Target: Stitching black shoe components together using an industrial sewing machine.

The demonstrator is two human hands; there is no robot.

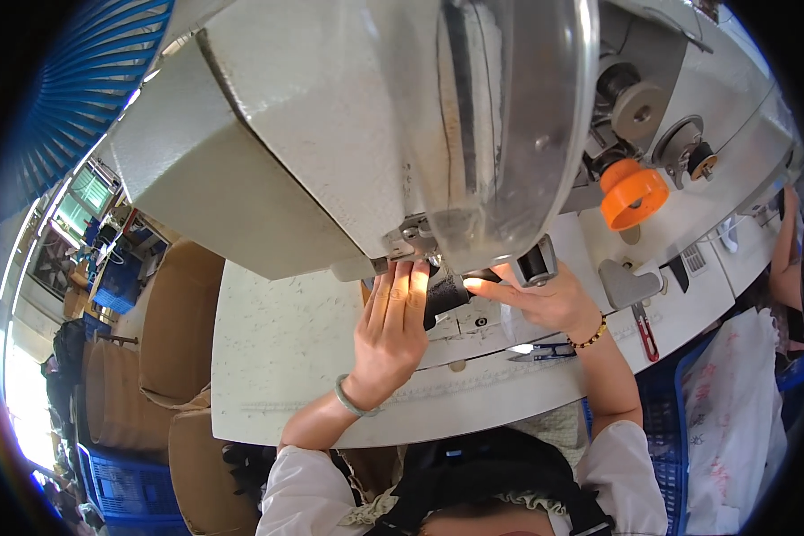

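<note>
A sewing machine (304, 125) with a pale grey head fills the upper middle. Under its needle area lies a small black fabric piece (445, 299). My left hand (391, 317) rests on the left side of this piece, its fingers stretched out flat and close together, their tips near the presser foot. From the right, my right hand (545, 299) grips the piece's right edge between forefinger and thumb; a machine part partly covers these fingers. The clear plastic guard (518, 134) hangs in front and hides some of the needle area.
Thread snips (542, 351) and a red-handled tool (645, 332) lie on the white tabletop (277, 357), right of centre. An orange knob (632, 195) sits upper right. Cardboard boxes (183, 322) and a blue crate (134, 482) stand left. Another person's arm (784, 255) shows far right.
</note>
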